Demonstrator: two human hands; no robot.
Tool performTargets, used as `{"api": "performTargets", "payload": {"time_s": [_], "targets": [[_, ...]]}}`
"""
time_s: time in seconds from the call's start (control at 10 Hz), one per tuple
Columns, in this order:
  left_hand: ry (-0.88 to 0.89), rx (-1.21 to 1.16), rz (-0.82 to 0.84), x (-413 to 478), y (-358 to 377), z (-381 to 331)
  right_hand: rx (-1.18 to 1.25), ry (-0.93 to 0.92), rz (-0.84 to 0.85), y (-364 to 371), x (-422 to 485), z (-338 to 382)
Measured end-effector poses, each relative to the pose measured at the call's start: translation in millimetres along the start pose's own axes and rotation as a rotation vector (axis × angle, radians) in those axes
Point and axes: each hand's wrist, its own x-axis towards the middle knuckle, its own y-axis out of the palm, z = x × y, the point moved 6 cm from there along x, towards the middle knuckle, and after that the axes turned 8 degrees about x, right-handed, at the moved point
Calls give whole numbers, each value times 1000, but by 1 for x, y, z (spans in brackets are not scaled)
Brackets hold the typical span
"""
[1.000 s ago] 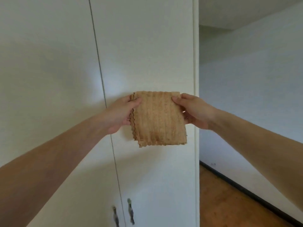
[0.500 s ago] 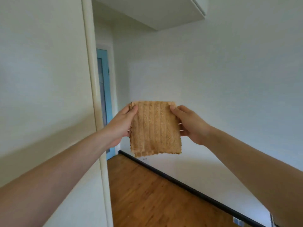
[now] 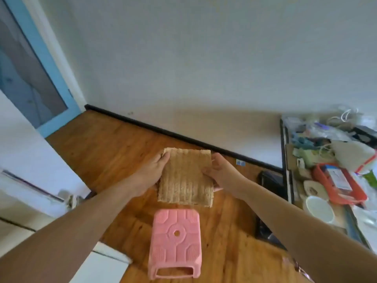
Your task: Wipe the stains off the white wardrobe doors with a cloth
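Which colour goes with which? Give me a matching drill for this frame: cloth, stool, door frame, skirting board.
Things:
1. cloth
2. stool
3. door frame
4. skirting board

Colours:
A. black
B. tan
C. light blue
D. pink

Pairs: 1-B, 2-D, 3-C, 4-A
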Motion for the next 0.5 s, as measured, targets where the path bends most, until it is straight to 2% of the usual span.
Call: {"api": "performTargets", "payload": {"time_s": [0.1, 0.2, 0.3, 0.5], "targets": [[-105, 23, 51, 44, 41, 99, -80, 140, -9, 29, 44, -106], [-247, 73, 123, 76, 88, 218, -215, 275, 54, 69, 85, -227], [-355, 161, 104, 105, 119, 308, -265, 336, 120, 105, 127, -324], [-428, 254, 139, 146, 160, 412, -287, 388, 179, 140, 188, -436]]}}
